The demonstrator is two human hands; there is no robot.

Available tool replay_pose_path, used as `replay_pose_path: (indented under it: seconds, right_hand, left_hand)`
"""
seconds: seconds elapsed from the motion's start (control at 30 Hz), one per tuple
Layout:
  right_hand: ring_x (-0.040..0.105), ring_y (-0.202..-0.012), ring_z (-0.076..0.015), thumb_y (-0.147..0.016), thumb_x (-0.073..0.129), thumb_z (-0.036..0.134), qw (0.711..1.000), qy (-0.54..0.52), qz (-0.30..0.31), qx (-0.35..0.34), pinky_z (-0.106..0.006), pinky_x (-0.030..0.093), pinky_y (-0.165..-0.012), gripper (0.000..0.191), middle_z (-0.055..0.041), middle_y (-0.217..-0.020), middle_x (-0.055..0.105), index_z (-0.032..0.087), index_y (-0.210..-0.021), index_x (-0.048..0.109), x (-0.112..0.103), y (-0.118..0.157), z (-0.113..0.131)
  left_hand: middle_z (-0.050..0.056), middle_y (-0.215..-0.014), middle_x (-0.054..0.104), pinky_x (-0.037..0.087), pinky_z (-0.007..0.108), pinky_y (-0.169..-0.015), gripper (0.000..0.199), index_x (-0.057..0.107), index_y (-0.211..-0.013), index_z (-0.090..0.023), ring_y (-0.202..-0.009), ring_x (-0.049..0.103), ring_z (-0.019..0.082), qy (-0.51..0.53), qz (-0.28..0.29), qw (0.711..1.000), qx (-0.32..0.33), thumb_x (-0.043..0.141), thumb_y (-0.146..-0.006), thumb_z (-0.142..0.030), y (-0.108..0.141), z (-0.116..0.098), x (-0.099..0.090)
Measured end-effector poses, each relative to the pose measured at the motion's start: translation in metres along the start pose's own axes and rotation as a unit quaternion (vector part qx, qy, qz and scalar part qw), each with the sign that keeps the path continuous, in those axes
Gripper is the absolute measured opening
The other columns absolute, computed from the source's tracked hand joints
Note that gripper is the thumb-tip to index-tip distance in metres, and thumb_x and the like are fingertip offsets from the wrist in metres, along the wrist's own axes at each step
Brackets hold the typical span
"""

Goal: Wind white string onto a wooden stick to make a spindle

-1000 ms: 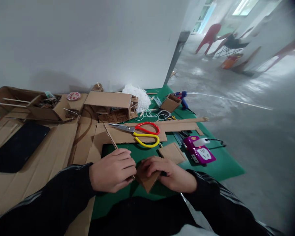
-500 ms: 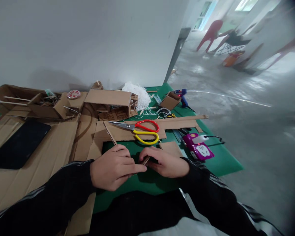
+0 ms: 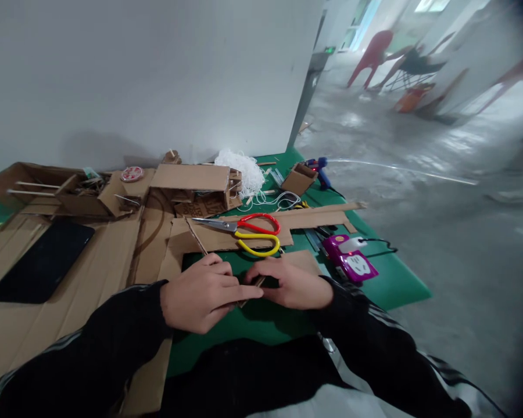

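Note:
A small cardboard piece [image 3: 244, 302] is pinched between my two hands, mostly covered by fingers. My left hand [image 3: 207, 294] is closed on its left side, with the index finger reaching across toward the right fingertips. My right hand [image 3: 290, 284] curls round the other end, thumb and fingers pressed together. A thin cardboard strip [image 3: 197, 237] runs up from behind my left knuckles; whether that hand touches it is hidden. Just beyond both hands, scissors [image 3: 237, 228] with one red and one yellow handle lie on flat cardboard.
A purple power strip [image 3: 351, 258] with a plugged cord is at right, a blue glue gun [image 3: 323, 173] behind. White string [image 3: 244, 174], a small cardboard box [image 3: 299, 179] and larger cardboard structures [image 3: 189, 177] line the back. A black tablet [image 3: 41, 261] lies left on cardboard sheets.
My left index finger has slid slightly right over the small cardboard piece, and more of the piece's lower end shows. The view has shifted a little.

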State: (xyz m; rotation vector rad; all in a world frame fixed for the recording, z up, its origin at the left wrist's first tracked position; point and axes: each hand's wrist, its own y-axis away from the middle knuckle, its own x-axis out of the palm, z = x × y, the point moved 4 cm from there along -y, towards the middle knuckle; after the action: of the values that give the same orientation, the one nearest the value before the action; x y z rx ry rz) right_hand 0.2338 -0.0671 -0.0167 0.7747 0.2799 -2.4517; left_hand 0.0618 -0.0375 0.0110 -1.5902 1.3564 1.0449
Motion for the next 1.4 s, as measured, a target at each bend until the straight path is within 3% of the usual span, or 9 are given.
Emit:
replay_pose_path:
  seconds: [0.2,0.33,0.43,0.57,0.73,0.83,1.0,1.1,1.4]
  right_hand:
    - [0.061,-0.086,-0.0156,-0.084,0.064,0.022,0.991,-0.094,-0.046,0.087,-0.026,0.051,-0.072,0.060,-0.0057,-0.114,0.060,0.023,-0.138,0.037,-0.005,0.023,-0.001]
    - [0.059,-0.094,-0.0162,-0.090,0.058,0.027,0.975,-0.190,-0.045,0.102,-0.027,0.051,-0.081,0.033,-0.0043,-0.111,0.061,0.022,-0.123,0.053,-0.003,0.027,-0.001]
    - [0.058,-0.103,-0.0183,-0.086,0.064,0.034,0.936,-0.319,-0.022,0.146,-0.030,0.051,-0.086,0.035,-0.0062,-0.117,0.059,0.020,-0.117,0.056,0.003,0.027,-0.006]
    - [0.051,-0.123,-0.0243,-0.070,0.079,0.028,0.874,-0.460,0.089,0.129,-0.039,0.045,-0.100,0.078,-0.0109,-0.136,0.045,0.023,-0.137,0.039,0.017,0.031,-0.007]
    - [0.045,-0.128,-0.0264,-0.069,0.072,0.018,0.962,-0.202,0.135,0.121,-0.040,0.037,-0.108,0.092,-0.0112,-0.138,0.040,0.024,-0.149,0.027,0.021,0.040,-0.004]
    - [0.055,-0.116,-0.0286,-0.063,0.078,0.022,0.970,-0.038,0.159,0.177,-0.041,0.044,-0.101,0.108,-0.0120,-0.140,0.034,0.027,-0.152,0.018,0.027,0.045,0.003]
    - [0.051,-0.119,-0.0279,-0.077,0.064,0.015,0.983,0.111,0.037,0.142,-0.039,0.043,-0.100,0.064,-0.0116,-0.140,0.033,0.028,-0.138,0.048,0.025,0.041,0.014]
    - [0.051,-0.112,-0.0288,-0.085,0.057,0.015,0.980,0.174,-0.036,0.090,-0.045,0.042,-0.097,0.036,-0.0124,-0.119,0.052,0.024,-0.119,0.064,0.017,0.036,0.011]
    - [0.063,-0.072,-0.0175,-0.083,0.070,0.029,0.996,-0.007,-0.050,0.068,-0.027,0.047,-0.065,0.013,-0.0043,-0.078,0.070,0.016,-0.087,0.068,0.012,0.014,-0.015]
  left_hand:
    - [0.000,-0.100,0.068,0.029,0.038,-0.089,0.050,0.042,-0.133,-0.023,-0.092,0.054,0.020,0.041,-0.028,0.998,-0.047,0.057,-0.085,-0.015,-0.001,0.008,-0.015]
    - [-0.001,-0.095,0.069,0.028,0.037,-0.094,0.035,0.048,-0.119,-0.021,-0.092,0.054,0.019,0.062,-0.054,0.996,-0.044,0.057,-0.086,-0.015,-0.001,0.011,-0.014]
    - [0.000,-0.094,0.068,0.029,0.037,-0.096,0.024,0.051,-0.108,-0.020,-0.090,0.053,0.018,0.057,-0.067,0.995,-0.038,0.057,-0.086,-0.015,0.000,0.011,-0.008]
    - [0.000,-0.090,0.066,0.029,0.038,-0.100,0.023,0.051,-0.105,-0.019,-0.087,0.053,0.018,0.048,-0.062,0.997,-0.025,0.058,-0.083,-0.014,0.000,0.008,0.002]
    - [0.001,-0.090,0.066,0.030,0.038,-0.099,0.023,0.051,-0.106,-0.018,-0.086,0.052,0.018,0.036,-0.060,0.998,-0.011,0.054,-0.084,-0.013,0.001,0.005,0.009]
    - [0.002,-0.088,0.066,0.031,0.038,-0.097,0.015,0.053,-0.099,-0.019,-0.085,0.052,0.018,0.023,-0.060,0.998,-0.006,0.053,-0.085,-0.014,0.001,0.004,0.010]
    - [0.000,-0.081,0.063,0.033,0.037,-0.095,0.007,0.054,-0.087,-0.020,-0.083,0.051,0.018,0.004,-0.054,0.999,0.003,0.052,-0.084,-0.014,0.001,0.003,0.010]
    - [0.001,-0.083,0.063,0.032,0.038,-0.098,0.010,0.054,-0.090,-0.020,-0.084,0.052,0.018,0.003,-0.061,0.998,0.006,0.051,-0.084,-0.012,0.002,0.002,0.009]
    - [0.002,-0.091,0.067,0.030,0.039,-0.097,0.021,0.052,-0.104,-0.021,-0.087,0.054,0.019,0.060,-0.077,0.995,-0.020,0.052,-0.085,-0.013,0.005,0.005,0.012]
